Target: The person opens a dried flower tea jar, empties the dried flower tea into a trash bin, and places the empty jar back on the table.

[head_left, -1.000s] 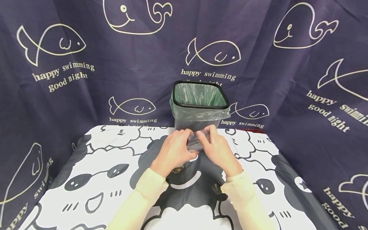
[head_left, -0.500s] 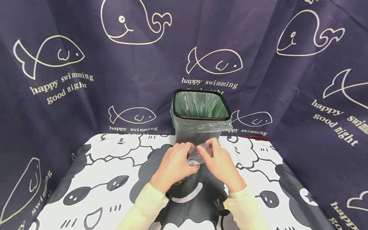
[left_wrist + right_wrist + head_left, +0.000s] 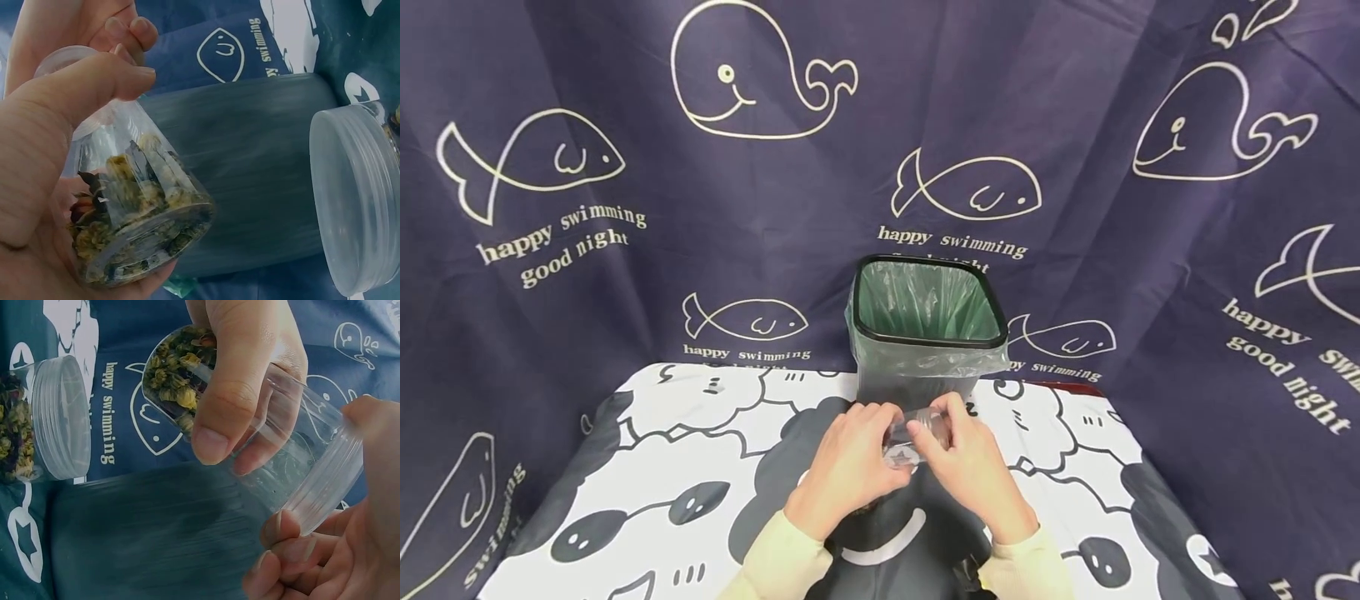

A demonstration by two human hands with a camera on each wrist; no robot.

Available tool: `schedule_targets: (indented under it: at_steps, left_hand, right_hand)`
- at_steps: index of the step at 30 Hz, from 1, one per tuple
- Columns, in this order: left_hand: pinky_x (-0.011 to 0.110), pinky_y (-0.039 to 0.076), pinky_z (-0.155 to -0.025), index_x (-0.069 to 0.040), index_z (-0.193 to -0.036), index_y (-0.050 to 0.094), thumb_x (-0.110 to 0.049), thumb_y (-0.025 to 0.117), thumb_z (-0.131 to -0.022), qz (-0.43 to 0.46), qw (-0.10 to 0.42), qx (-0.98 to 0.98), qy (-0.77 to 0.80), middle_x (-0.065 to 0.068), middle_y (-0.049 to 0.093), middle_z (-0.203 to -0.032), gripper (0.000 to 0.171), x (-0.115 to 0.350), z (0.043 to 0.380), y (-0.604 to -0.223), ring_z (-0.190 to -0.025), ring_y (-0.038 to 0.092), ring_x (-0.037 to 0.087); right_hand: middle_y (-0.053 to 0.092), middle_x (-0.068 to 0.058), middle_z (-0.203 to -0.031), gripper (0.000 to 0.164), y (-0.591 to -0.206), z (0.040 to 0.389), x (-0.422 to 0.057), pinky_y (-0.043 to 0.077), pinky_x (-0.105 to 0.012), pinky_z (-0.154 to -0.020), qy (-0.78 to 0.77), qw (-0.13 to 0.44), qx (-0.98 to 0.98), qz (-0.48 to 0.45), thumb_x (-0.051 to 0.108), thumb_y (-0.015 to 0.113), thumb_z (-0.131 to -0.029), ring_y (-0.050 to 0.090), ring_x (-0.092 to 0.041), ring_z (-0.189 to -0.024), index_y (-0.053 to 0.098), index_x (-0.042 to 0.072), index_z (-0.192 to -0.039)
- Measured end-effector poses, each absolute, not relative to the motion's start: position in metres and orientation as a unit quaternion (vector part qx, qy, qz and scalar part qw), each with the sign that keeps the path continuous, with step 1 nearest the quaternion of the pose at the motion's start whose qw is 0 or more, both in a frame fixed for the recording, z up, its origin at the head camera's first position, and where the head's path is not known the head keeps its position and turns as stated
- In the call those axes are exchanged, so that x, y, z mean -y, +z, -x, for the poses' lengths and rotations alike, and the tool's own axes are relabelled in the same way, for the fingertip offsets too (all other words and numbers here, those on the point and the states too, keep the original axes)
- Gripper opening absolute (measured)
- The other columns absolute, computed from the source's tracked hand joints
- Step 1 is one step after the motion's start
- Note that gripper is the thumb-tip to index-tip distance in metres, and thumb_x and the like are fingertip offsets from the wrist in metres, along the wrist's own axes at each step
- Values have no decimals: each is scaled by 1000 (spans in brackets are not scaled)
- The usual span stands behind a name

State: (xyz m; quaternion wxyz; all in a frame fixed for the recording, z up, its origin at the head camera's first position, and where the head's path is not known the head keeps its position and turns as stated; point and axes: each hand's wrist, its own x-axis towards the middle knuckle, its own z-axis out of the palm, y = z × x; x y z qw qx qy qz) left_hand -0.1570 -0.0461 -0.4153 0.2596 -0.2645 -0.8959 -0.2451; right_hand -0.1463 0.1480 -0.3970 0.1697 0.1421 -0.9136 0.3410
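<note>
My left hand (image 3: 846, 462) grips a clear plastic jar (image 3: 137, 212) partly filled with dried flower buds, its thumb and fingers wrapped round the body. The jar is tilted in the wrist views. At its other end, the thumb and fingers of my right hand (image 3: 966, 458) pinch the clear screw lid (image 3: 325, 481). The lid is on the jar's mouth or right against it; I cannot tell how tight. A second jar of dried flowers (image 3: 15, 425), with a translucent lid (image 3: 350, 200), stands nearby; in the head view my left hand mostly hides it.
A grey bin (image 3: 917, 379) with a black rim and green liner bag stands behind my hands at the table's back. A small dark object (image 3: 967, 575) lies by my right sleeve. Navy curtains (image 3: 820, 192) enclose the patterned tablecloth (image 3: 700, 433).
The head view has tilted up, so bin, table and hands sit lower in the frame. Both hands keep hold of the jar and lid, with only small finger shifts.
</note>
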Motion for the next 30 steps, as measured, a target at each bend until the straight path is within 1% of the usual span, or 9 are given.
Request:
schedule_targets:
  at_steps: [3,7,13,17,23,30]
  left_hand:
    - [29,37,-61,-19,-101,65,-37,93,-58,261,264,893,-255,-14,47,-75,54,44,156,-420,-70,44,10]
    - [28,39,-62,-19,-104,66,-38,93,-58,260,268,890,-261,-13,49,-77,57,39,156,-424,-73,46,10]
    - [28,39,-62,-19,-103,66,-37,94,-56,253,270,892,-259,-13,48,-77,58,41,157,-424,-73,45,10]
    - [28,38,-63,-20,-103,65,-37,93,-58,260,262,895,-251,-14,47,-76,55,45,158,-421,-73,44,10]
    - [30,40,-65,-19,-105,66,-36,92,-60,257,240,902,-249,-14,47,-77,54,48,158,-420,-74,45,10]
    - [31,43,-68,-19,-110,67,-38,91,-63,250,236,907,-245,-12,52,-80,56,48,158,-419,-77,48,11]
  right_hand:
    - [48,13,-64,36,-397,145,-150,39,-26,-55,341,172,913,-145,51,70,-95,46,-5,-56,56,21,-110]
    - [48,13,-65,34,-397,146,-153,39,-26,-55,338,173,914,-144,49,71,-94,45,-4,-56,56,23,-110]
    - [47,15,-64,32,-401,149,-152,39,-25,-53,337,174,913,-152,50,71,-95,45,-4,-54,55,25,-108]
    - [46,15,-63,31,-402,150,-149,37,-25,-52,346,178,910,-146,47,72,-95,43,-3,-53,55,24,-108]
    - [47,14,-64,31,-402,148,-147,38,-25,-52,341,161,917,-126,47,71,-95,44,-3,-53,56,23,-108]
    - [46,14,-63,33,-399,147,-150,39,-25,-54,337,150,921,-122,46,69,-97,43,-4,-52,57,20,-112]
